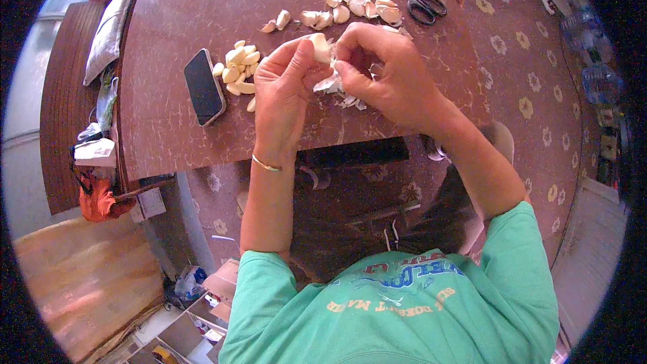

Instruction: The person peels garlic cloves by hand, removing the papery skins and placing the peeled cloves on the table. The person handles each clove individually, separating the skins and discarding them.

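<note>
While both hands work at upper centre of the frame, the left hand [282, 84] pinches a garlic clove [321, 47] between thumb and fingertips, and the right hand [381, 71] is curled closed, its fingertips gripping the skin at the clove's side. Judged from the layout, the work is about half complete: a pile of peeled cloves [239, 67] lies just left of the hands, beside a dark phone [204, 86], while unpeeled cloves [350, 8] remain in a row near the top edge. Loose skins [344, 94] collect on the bench [168, 27] beneath the hands. Black-handled scissors [419, 1] lie at upper right, apart from the work. Nothing blocks access to the remaining cloves.
</note>
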{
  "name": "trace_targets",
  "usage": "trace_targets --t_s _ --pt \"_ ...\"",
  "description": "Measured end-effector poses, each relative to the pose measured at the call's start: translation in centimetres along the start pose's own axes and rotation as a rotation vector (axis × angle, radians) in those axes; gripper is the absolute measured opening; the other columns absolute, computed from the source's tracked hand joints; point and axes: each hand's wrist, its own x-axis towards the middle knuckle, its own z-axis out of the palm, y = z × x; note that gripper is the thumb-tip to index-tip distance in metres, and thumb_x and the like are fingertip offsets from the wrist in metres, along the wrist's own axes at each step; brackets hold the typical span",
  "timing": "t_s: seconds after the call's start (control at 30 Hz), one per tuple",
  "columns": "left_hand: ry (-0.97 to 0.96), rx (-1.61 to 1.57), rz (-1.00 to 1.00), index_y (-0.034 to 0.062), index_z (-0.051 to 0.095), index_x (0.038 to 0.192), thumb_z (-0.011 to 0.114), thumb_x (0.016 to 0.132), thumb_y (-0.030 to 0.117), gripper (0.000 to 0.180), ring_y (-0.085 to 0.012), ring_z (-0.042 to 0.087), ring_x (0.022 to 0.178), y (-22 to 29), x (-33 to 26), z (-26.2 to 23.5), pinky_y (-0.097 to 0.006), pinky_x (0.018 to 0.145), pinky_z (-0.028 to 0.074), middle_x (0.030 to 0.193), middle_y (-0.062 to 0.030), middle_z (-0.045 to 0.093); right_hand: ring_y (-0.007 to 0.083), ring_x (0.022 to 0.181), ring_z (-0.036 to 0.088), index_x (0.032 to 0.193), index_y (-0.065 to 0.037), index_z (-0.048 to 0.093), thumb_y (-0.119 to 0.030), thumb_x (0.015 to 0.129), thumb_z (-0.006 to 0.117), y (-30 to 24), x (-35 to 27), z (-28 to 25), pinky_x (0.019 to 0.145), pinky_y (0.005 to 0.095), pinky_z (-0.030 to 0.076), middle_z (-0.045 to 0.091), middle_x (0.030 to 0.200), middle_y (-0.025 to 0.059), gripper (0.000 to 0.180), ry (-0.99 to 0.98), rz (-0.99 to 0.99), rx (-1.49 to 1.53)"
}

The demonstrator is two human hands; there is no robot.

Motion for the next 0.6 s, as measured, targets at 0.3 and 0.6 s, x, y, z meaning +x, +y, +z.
trace_targets --t_s 0.3,0.6 --pt "-0.024 -0.049 -0.019 -0.001 0.072 0.115 0.067 0.103 0.019 0.024 -0.017 0.074 0.088 0.3 0.0 -0.6 -0.031 0.079 0.065 0.103 -0.0107 0.076 0.0083 0.08 0.065 0.103 -0.004 0.068 -0.002 0.089 0.076 -0.3 0.3 -0.3 0.071 0.0246 0.054 0.068 0.094 0.0015 0.016 0.096 0.036 -0.041" --pt "-0.079 -0.118 -0.018 -0.0018 0.067 0.123 0.065 0.104 0.017 0.026 -0.0182 0.074 0.095 0.2 -0.1 -0.1 -0.033 0.085 0.065 0.111 -0.0127 0.074 0.0143 0.079 0.071 0.101 -0.004 0.071 -0.007 0.088 0.079 0.1 0.4 0.3 0.07 0.0291 0.058 0.072 0.093 0.0065 0.015 0.126 -0.054 -0.056"
